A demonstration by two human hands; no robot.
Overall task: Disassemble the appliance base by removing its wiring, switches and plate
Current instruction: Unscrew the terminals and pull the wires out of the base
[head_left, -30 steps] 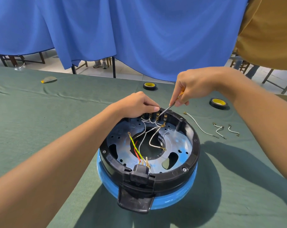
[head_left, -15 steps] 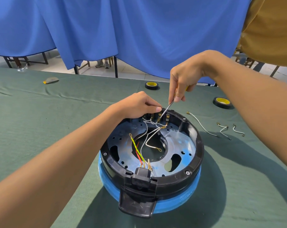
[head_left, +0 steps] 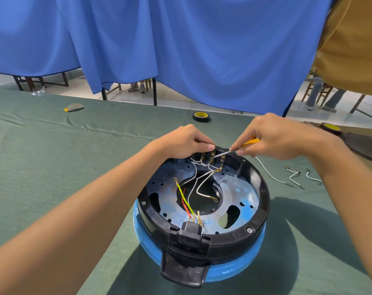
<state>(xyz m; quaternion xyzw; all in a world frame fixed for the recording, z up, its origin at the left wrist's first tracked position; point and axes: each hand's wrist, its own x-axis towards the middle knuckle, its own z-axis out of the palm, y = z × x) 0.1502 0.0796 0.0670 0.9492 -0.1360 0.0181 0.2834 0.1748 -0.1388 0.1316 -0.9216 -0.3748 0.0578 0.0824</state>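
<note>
The appliance base [head_left: 202,209] sat upturned on the counter [head_left: 53,167]. At its far rim, the left hand [head_left: 186,141] clenched the edge; the right hand [head_left: 274,137] gripped a screwdriver [head_left: 234,150] touching the terminals. Loose wires [head_left: 295,174] lay right of it.

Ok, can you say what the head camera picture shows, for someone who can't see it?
Two hands work at the far edge of a round black and blue appliance base: the left hand steadies it, the right hand pokes a yellow-handled screwdriver at its wires. Loose white wires lie on the green cloth.
</note>
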